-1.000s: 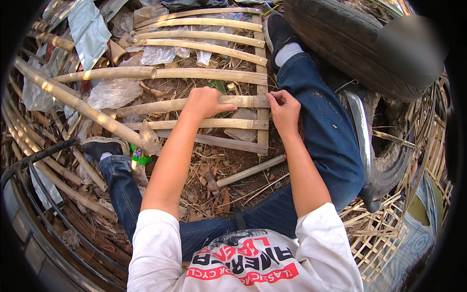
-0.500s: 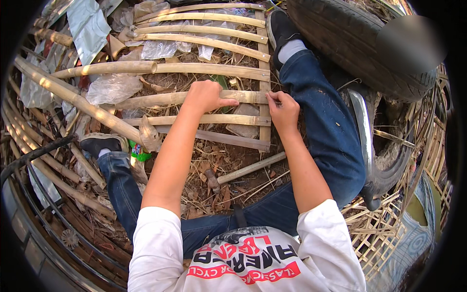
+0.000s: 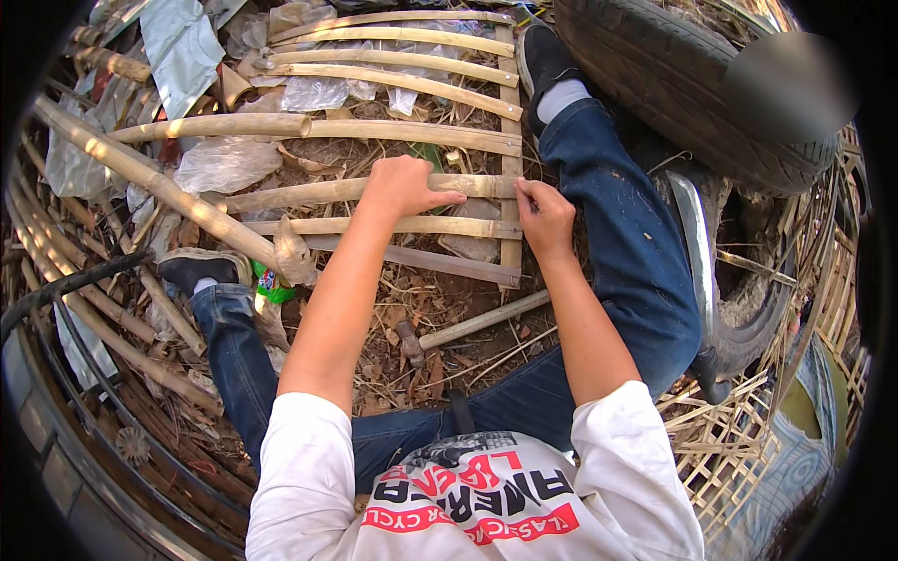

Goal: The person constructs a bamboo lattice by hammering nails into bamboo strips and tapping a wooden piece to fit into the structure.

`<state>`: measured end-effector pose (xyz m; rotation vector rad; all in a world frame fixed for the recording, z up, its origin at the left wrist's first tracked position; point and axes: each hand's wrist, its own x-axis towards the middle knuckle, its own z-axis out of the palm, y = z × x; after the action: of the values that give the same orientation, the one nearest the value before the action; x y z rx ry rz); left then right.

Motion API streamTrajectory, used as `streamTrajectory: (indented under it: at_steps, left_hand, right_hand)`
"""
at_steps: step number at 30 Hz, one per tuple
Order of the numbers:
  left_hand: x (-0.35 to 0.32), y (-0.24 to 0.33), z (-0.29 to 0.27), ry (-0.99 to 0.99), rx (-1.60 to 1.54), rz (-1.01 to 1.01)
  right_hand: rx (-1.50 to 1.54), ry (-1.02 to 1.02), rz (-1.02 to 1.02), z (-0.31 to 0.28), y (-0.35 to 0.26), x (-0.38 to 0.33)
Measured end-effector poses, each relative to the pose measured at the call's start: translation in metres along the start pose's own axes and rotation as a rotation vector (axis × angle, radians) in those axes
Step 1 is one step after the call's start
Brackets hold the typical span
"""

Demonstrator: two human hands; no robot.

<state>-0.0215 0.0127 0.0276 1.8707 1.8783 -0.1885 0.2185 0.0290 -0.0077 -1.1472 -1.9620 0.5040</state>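
Note:
My left hand [image 3: 404,189] is closed over a split bamboo slat [image 3: 309,194], its thumb stretched along the slat toward the right. At that slat's right end, where it lies across an upright bamboo strip [image 3: 511,93], my right hand [image 3: 547,217] is closed in a pinch. Whatever sits between those fingertips is too small to make out. Several more slats run crosswise to the same strip above, and a lower slat [image 3: 440,226] crosses just below my hands. On the ground between my legs lies a hammer [image 3: 482,320], its head to the left.
A large tyre [image 3: 673,79] leans at the upper right. A curved metal-edged piece [image 3: 694,252] stands beside my right leg. Bamboo poles [image 3: 168,192] and plastic bags [image 3: 227,164] crowd the left, with a black metal frame [image 3: 75,290] below. Woven bamboo [image 3: 720,449] lies lower right.
The scene has shifted very slightly to the right in the picture. Both hands keep their places on the slat, and the right fingers still pinch at its end.

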Motion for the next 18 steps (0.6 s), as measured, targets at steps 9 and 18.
streamTrajectory:
  at_steps: [9, 18]
  left_hand:
    - [0.012, 0.062, 0.041, 0.556, -0.511, 0.435]
    - [0.022, 0.081, 0.063, 0.729, -0.75, 0.386]
  right_hand:
    - [0.044, -0.022, -0.01, -0.001, 0.001, -0.001]
    - [0.092, 0.003, -0.034, -0.002, 0.002, -0.005]
